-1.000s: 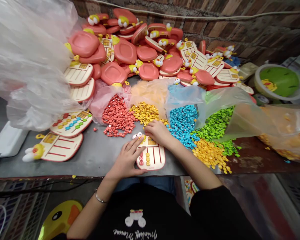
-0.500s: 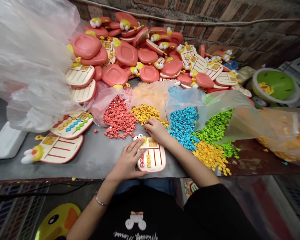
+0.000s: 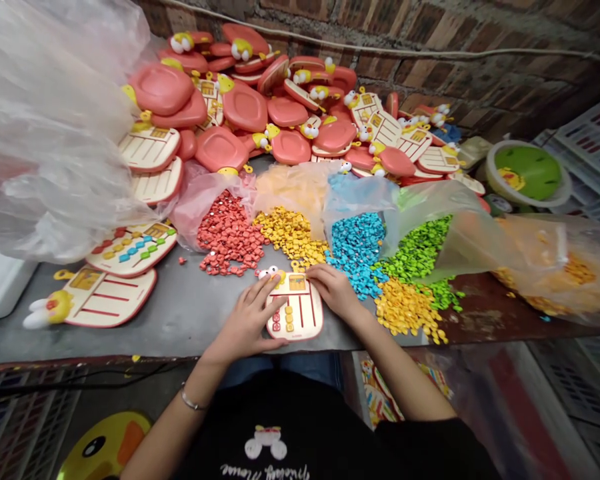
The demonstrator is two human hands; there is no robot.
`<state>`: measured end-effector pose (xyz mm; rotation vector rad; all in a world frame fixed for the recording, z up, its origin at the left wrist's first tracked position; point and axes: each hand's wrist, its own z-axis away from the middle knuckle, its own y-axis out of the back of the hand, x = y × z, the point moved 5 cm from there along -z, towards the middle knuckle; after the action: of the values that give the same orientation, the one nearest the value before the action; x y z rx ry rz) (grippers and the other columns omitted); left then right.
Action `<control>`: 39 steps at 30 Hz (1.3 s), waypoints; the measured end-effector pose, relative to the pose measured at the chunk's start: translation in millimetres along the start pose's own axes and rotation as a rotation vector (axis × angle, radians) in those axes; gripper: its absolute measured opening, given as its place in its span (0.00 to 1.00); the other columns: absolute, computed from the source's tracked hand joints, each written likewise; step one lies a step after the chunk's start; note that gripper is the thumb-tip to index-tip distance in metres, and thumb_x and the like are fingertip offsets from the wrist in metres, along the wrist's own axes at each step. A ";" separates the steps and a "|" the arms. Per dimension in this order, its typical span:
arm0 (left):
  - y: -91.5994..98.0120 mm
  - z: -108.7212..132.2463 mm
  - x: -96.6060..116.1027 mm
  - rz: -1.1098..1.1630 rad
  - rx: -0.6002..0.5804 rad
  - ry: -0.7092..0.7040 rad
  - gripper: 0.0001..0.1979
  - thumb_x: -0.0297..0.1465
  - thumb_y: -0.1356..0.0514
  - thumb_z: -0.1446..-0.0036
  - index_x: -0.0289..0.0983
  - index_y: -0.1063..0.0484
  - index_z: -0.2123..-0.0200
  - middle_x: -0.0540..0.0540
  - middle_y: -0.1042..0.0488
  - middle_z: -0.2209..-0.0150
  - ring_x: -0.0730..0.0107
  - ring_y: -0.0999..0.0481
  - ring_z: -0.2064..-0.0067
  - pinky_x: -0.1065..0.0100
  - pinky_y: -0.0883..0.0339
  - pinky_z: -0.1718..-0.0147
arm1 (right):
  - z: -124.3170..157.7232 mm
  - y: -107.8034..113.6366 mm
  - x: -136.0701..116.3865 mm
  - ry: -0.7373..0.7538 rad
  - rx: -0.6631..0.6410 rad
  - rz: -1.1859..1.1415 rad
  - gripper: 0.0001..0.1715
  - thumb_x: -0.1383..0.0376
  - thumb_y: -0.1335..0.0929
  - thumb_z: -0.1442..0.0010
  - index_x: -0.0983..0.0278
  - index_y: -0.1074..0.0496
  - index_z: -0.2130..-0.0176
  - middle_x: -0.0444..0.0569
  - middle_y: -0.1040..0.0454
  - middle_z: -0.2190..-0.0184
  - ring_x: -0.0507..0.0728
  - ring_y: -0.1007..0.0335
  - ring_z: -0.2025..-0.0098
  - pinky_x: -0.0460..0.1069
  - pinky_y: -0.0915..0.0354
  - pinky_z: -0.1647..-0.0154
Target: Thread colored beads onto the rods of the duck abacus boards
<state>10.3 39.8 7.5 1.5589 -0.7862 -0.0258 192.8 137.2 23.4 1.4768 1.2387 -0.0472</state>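
Observation:
A cream toy board with a red rim (image 3: pixel 300 313) lies on the grey table top (image 3: pixel 190 320) right in front of me, a white-eyed duck head at its top corner. A few red and yellow beads fill its lower left columns. My left hand (image 3: pixel 247 320) rests on the board's left side, fingers spread. My right hand (image 3: pixel 335 290) sits at the board's upper right corner, fingers curled, beside a heap of blue beads (image 3: pixel 357 247). Whatever lies under those fingertips is hidden. A heap of yellow beads (image 3: pixel 290 235) lies just above the board.
Red beads (image 3: pixel 227 237), green beads (image 3: pixel 420 257) and more yellow beads (image 3: pixel 405 307) spill from plastic bags. Behind them rises a pile of red-backed duck boards (image 3: pixel 240 107). A beaded board (image 3: pixel 133 250) and a bare board (image 3: pixel 95 297) lie left, under a clear plastic sheet (image 3: pixel 45 120).
My right hand has moved down and rightward from the yellow beads to the board's upper right corner. The whole scene has shifted slightly left in view.

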 end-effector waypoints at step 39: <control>2.1 -1.2 9.1 -0.030 -0.039 0.018 0.36 0.41 0.38 0.48 0.41 0.41 0.37 0.39 0.62 0.29 0.41 0.60 0.30 0.45 0.56 0.38 | 32.7 38.2 25.0 -0.212 0.124 0.277 0.11 0.70 0.37 0.35 0.62 0.26 0.61 0.51 0.28 0.64 0.58 0.33 0.59 0.51 0.36 0.57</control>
<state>16.8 36.5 13.5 1.5323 -0.7442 -0.0491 249.0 137.0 22.9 1.6930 0.8664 -0.0943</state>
